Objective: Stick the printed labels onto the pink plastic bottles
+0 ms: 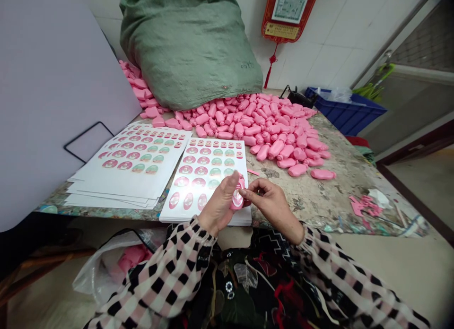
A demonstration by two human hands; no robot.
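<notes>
My left hand (220, 203) is closed around a small pink plastic bottle (235, 206), its thumb pointing up along the near side. On the bottle's face sits a pink and white oval label (239, 196). With thumb and forefinger together, my right hand (272, 206) pinches at the right edge of this label, against the bottle. Right under the left hand lies a stack of sticker sheets (184, 203), printed with rows of pink and green oval labels. Part of the bottle is hidden by my fingers.
A large pile of pink bottles (262, 125) covers the table's back, below a bulging green sack (191, 45). More sticker sheets (117, 182) lie at left, beside a white panel (53, 83). Pink scraps (367, 206) lie at right; a blue crate (349, 114) stands beyond.
</notes>
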